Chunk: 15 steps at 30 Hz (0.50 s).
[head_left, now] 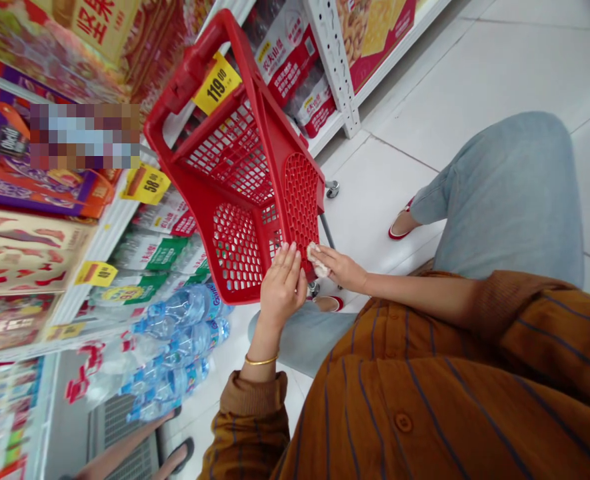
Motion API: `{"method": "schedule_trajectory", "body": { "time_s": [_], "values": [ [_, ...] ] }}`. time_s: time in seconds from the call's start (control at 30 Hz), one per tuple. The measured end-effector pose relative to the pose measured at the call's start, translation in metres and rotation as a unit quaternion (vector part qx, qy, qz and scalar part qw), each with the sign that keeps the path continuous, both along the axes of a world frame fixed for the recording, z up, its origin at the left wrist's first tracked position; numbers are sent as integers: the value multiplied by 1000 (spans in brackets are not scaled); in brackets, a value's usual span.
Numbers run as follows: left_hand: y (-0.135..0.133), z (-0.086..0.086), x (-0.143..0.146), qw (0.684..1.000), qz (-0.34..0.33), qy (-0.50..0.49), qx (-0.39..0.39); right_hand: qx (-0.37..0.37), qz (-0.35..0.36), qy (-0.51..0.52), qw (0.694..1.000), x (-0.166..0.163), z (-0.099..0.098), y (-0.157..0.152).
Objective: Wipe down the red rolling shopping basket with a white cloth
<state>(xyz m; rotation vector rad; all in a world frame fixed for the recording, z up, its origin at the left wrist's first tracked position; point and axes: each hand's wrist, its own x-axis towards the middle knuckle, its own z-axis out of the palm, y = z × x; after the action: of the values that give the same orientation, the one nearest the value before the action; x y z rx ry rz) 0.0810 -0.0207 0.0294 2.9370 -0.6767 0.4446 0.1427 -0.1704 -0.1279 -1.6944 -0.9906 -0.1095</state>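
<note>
A red plastic shopping basket on wheels [245,180] stands in a shop aisle in front of me. My left hand [281,287] rests flat against the basket's near corner, fingers stretched out and together. My right hand [337,265] is closed round a small white crumpled cloth [316,259] and presses it against the lower edge of the basket's perforated side wall. A gold bangle sits on my left wrist.
Shelves with boxed goods and yellow price tags [147,185] run along the left. Packs of water bottles [175,333] lie on the lowest shelf. White floor tiles [475,73] spread to the right. Another person's sandalled foot [177,457] shows at the bottom left.
</note>
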Motion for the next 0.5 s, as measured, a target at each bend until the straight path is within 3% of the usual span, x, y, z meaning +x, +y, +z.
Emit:
{"method": "schedule_trajectory", "body": {
  "time_s": [0.1, 0.2, 0.4, 0.5],
  "values": [
    [-9, 4, 0, 999, 40, -3, -12, 42, -21, 38, 998, 6, 15, -1],
    [-24, 4, 4, 987, 155, -21, -43, 75, -28, 58, 995, 17, 26, 1],
    [-51, -12, 36, 914, 389, -26, -112, 87, -47, 87, 991, 35, 27, -2],
    [-54, -20, 47, 905, 410, -72, -86, 80, -44, 88, 992, 39, 27, -11]
  ]
}}
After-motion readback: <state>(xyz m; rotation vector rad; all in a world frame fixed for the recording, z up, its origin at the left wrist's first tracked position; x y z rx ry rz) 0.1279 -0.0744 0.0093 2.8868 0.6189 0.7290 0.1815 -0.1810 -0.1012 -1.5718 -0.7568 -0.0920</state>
